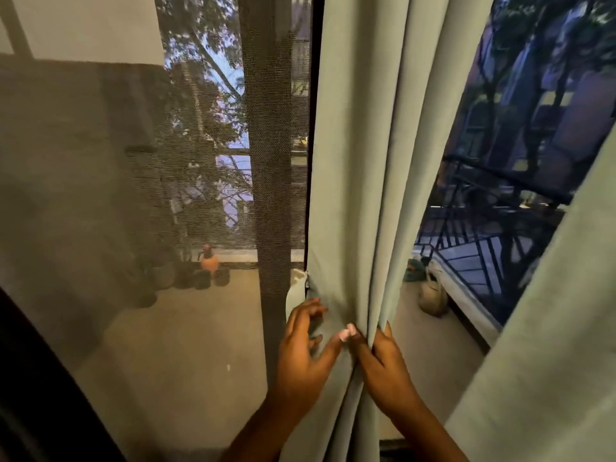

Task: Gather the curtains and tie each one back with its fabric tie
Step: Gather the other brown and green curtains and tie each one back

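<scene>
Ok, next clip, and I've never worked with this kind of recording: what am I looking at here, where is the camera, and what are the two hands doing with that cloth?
There is no machine here. A person wears a wide-angle camera on the head, so the single picture looks forward and down along their own arms. They stand at a window or balcony door. In the middle hangs a pale green curtain, bunched into folds. The left hand lies on the folds with its fingers spread, its thumb reaching across. The right hand grips the curtain's right edge, fingers tucked behind the cloth. A second curtain hangs at the far right. To the left is a dark mesh screen, with a balcony floor and plant pots seen through it. A small piece of pale cloth shows at the curtain's left edge; whether it is the tie, I cannot tell.
</scene>
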